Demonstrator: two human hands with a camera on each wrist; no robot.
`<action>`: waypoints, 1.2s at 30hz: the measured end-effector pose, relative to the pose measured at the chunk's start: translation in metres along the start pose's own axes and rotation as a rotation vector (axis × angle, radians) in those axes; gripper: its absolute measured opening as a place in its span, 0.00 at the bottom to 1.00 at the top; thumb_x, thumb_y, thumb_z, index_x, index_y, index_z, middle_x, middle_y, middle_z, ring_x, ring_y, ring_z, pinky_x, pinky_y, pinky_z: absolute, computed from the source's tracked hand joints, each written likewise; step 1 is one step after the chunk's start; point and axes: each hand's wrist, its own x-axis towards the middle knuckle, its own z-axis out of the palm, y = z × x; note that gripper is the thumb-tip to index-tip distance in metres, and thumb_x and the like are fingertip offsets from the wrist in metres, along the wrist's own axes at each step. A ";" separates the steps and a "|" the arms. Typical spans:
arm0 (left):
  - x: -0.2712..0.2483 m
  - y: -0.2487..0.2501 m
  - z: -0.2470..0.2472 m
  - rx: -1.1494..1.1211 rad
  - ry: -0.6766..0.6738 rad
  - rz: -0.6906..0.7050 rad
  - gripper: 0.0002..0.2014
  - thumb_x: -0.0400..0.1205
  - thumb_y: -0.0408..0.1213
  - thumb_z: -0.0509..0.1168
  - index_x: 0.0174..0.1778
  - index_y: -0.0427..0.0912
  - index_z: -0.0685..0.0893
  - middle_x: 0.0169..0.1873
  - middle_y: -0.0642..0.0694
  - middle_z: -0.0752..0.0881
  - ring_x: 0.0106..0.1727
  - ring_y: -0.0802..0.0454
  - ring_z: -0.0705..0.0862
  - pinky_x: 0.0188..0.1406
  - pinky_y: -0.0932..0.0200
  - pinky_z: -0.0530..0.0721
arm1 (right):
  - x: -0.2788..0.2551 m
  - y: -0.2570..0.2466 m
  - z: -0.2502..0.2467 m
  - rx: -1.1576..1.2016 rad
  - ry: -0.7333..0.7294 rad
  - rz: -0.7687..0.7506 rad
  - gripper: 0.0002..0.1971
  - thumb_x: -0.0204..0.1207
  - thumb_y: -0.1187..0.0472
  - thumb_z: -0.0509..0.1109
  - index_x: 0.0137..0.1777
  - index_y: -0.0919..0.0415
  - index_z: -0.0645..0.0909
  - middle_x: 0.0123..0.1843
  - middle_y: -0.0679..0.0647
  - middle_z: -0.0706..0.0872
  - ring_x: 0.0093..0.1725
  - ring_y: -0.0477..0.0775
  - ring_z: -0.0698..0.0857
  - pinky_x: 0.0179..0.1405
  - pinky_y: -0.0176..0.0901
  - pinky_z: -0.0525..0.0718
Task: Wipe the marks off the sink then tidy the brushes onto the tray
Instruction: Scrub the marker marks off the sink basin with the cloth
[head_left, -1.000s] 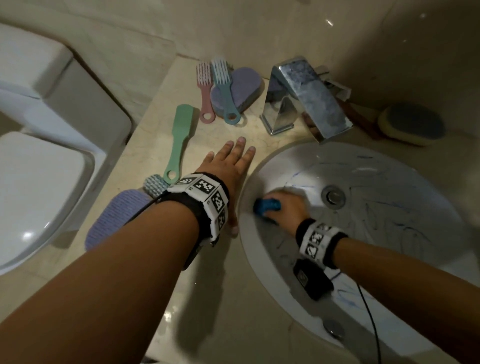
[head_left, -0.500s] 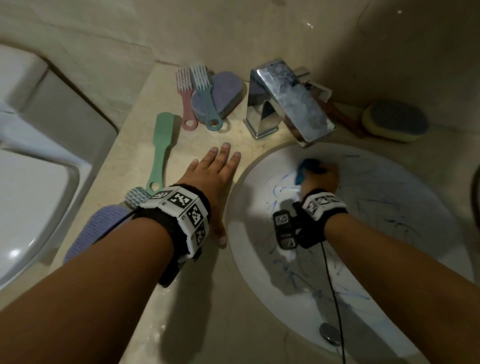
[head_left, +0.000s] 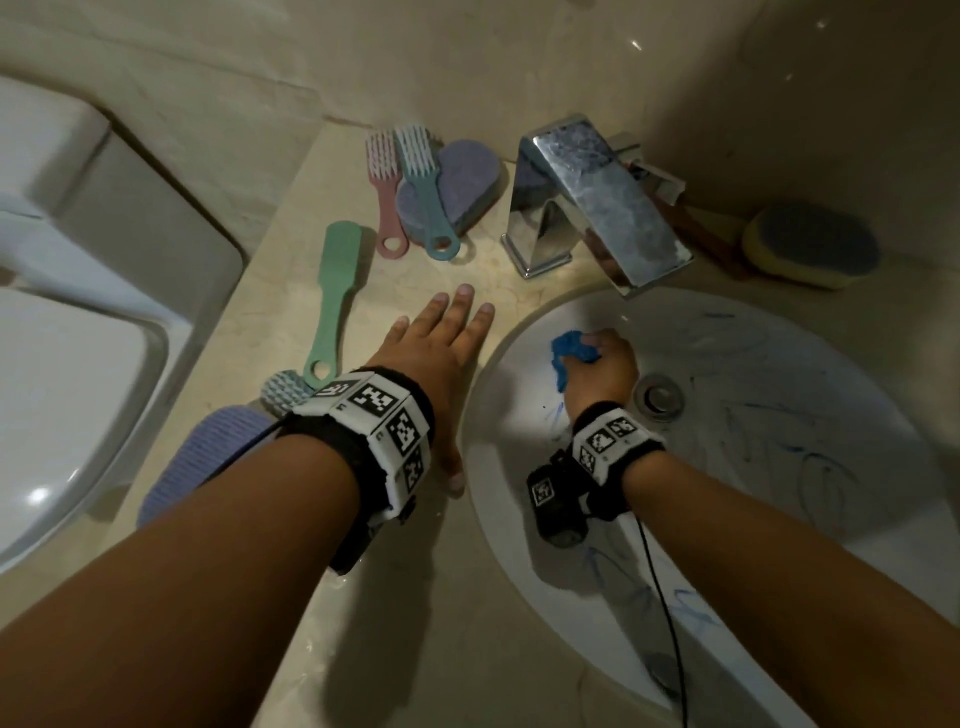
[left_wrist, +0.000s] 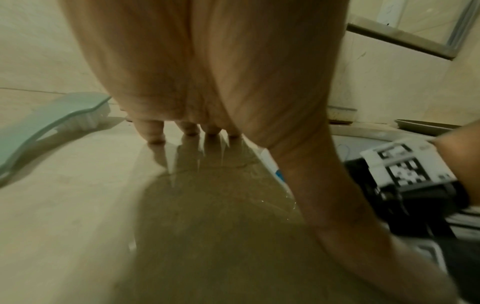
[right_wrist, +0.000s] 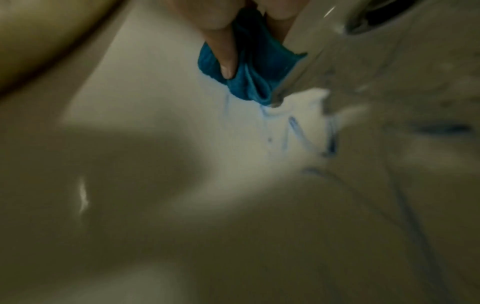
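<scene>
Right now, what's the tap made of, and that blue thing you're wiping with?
The tap looks like shiny chromed metal: it mirrors the room, though dull spots cloud its top. The blue cloth in the right hand seems soft fabric, perhaps microfibre, since it bunches into folds.

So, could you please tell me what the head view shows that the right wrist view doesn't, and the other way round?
Only the head view shows the left hand flat on the counter, the green brush, pink brush, teal brush, faucet and yellow sponge. Only the right wrist view shows, close up, a fingertip pressing into the cloth's folds. Both show the right hand gripping the blue cloth in the sink, blue marks remaining, and the drain.
</scene>
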 end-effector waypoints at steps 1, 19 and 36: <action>0.000 0.000 0.000 0.001 0.002 -0.001 0.81 0.47 0.58 0.84 0.78 0.49 0.25 0.79 0.46 0.24 0.82 0.44 0.30 0.81 0.43 0.41 | 0.000 0.006 0.001 -0.103 -0.033 -0.077 0.13 0.76 0.72 0.59 0.32 0.59 0.67 0.34 0.55 0.74 0.34 0.51 0.72 0.34 0.38 0.72; 0.000 0.000 -0.002 -0.017 -0.014 -0.010 0.82 0.45 0.58 0.84 0.79 0.49 0.25 0.79 0.47 0.24 0.82 0.44 0.30 0.81 0.42 0.42 | -0.036 0.038 -0.023 -0.510 -0.780 -0.686 0.10 0.70 0.70 0.70 0.50 0.62 0.88 0.50 0.59 0.88 0.51 0.55 0.84 0.55 0.37 0.77; 0.001 -0.001 0.000 -0.008 0.004 -0.014 0.82 0.45 0.58 0.84 0.79 0.50 0.25 0.79 0.47 0.25 0.82 0.45 0.31 0.81 0.42 0.43 | -0.024 0.032 -0.007 -0.350 -0.527 -0.348 0.14 0.72 0.65 0.72 0.59 0.60 0.84 0.55 0.54 0.86 0.58 0.53 0.83 0.63 0.42 0.79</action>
